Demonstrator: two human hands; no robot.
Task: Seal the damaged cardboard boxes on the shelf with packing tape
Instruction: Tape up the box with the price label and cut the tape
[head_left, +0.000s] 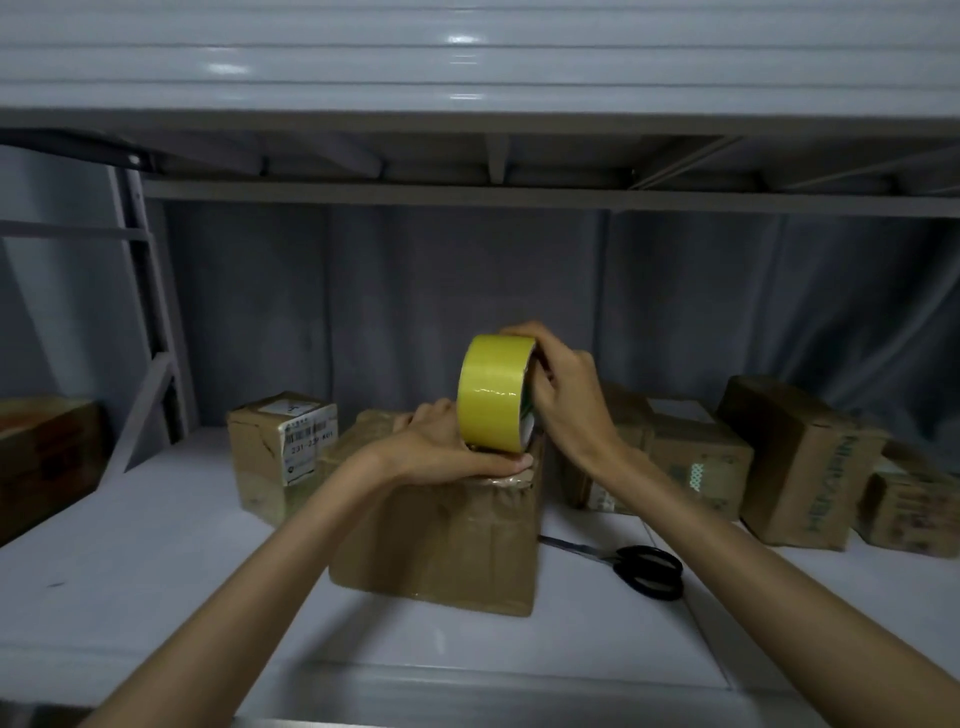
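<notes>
Tape roll (493, 392): yellow, upright on box (441, 535).
Right hand (563, 395): fingers curled round roll.
Left hand (447, 449): flat, pressing box top (thumb extended).
Scissors (644, 569): beside box.

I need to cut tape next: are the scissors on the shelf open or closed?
Closed: the scissors lie flat beside the box, their two black handle loops together.

Right hand (563, 397) grips yellow tape roll (496, 395) upright over center box (441, 530); left hand (447, 452) presses flat on box top beside roll. Black scissors (641, 569) lie right of box on white shelf (156, 571). More boxes (800, 462) far right.
</notes>
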